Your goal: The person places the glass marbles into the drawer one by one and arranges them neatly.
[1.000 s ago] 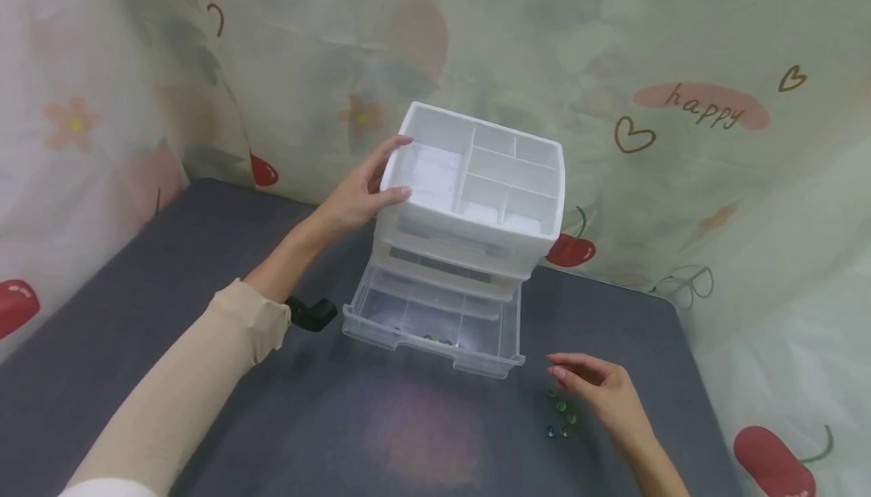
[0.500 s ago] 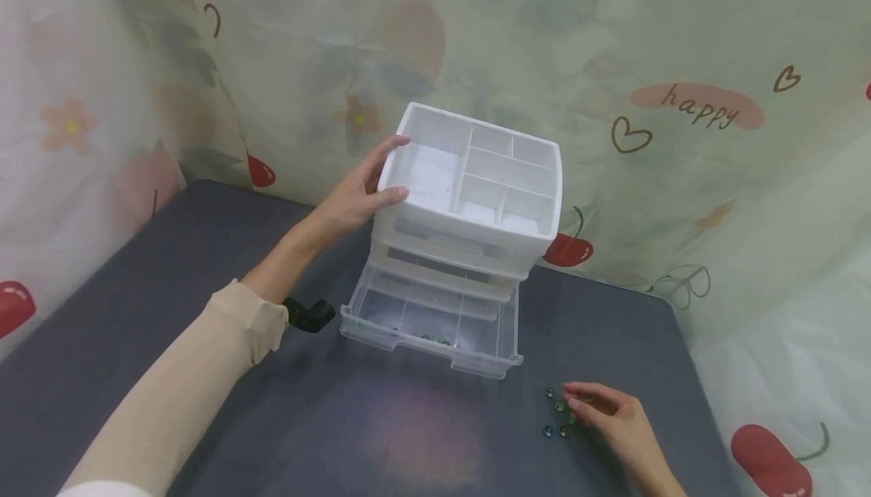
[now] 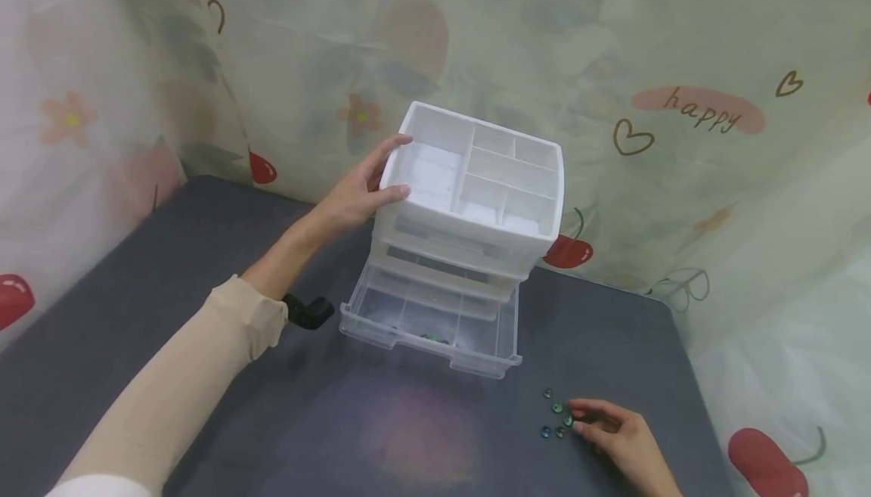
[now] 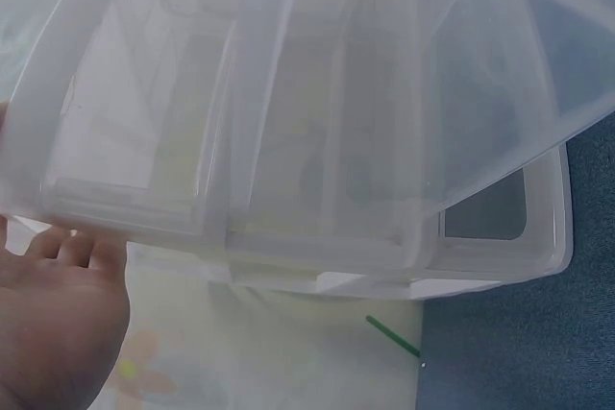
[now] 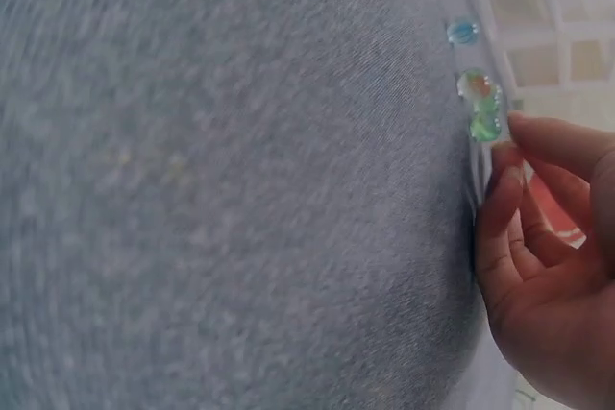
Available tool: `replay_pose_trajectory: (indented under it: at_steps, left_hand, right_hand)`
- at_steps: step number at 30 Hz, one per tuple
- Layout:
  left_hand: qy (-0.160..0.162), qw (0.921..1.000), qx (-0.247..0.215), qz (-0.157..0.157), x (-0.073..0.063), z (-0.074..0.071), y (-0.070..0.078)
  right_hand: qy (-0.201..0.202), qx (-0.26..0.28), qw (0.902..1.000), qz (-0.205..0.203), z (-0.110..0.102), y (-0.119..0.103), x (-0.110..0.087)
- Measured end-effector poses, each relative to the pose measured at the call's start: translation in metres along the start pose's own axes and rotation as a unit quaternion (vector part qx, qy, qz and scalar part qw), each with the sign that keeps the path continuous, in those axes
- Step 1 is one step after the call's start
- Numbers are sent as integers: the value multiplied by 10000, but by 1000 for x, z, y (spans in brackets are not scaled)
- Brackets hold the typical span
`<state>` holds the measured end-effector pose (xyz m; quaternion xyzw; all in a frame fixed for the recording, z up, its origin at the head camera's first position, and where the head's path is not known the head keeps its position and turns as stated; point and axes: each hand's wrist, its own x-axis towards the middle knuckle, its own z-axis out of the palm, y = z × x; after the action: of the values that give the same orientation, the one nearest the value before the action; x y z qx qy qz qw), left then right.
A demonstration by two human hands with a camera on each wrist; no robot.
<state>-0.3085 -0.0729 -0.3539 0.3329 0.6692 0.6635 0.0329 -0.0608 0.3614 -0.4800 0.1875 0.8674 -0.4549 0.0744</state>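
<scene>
My left hand (image 3: 357,191) grips the left rim of a white plastic drawer organizer (image 3: 469,226), thumb and a finger over its top edge. In the left wrist view, fingertips curl at the organizer's translucent side (image 4: 317,170). Its clear bottom drawer (image 3: 486,364) is pulled out, with several small greenish pieces (image 3: 434,338) inside. On the table at right lie several glass marbles, among them a blue one (image 3: 547,432) and a green one (image 3: 568,420). My right hand (image 3: 622,436) is beside that green marble, thumb and index fingertips parted and close to it; contact is unclear.
The dark table (image 3: 306,421) is backed by a printed curtain (image 3: 544,43). A black object (image 3: 309,313) lies behind the left forearm. The organizer's top tray (image 3: 429,175) is split into several compartments.
My right hand has moved down and slightly right, from above the marbles to beside the green one. My left hand keeps its grip; the organizer and drawer stay in place.
</scene>
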Motion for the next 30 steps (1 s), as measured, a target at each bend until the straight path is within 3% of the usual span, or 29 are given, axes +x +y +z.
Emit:
replay_pose_trajectory:
  at_steps: [6, 14, 23, 30]
  left_hand:
    - [33, 10000, -55, -72, 0, 1, 1]
    - [26, 10000, -12, -90, -3, -2, 1]
    - [20, 10000, -88, -8, -1, -1, 1]
    - [4, 9998, -164, 59, 3, 2, -2]
  right_hand:
    - [-60, -228, 9984, -522, 3, 9, 2]
    - [244, -685, 9959, -540, 14, 9, 5]
    - [426, -92, 9972, -605, 12, 4, 11]
    - [382, -37, 9943, -999, 11, -4, 17]
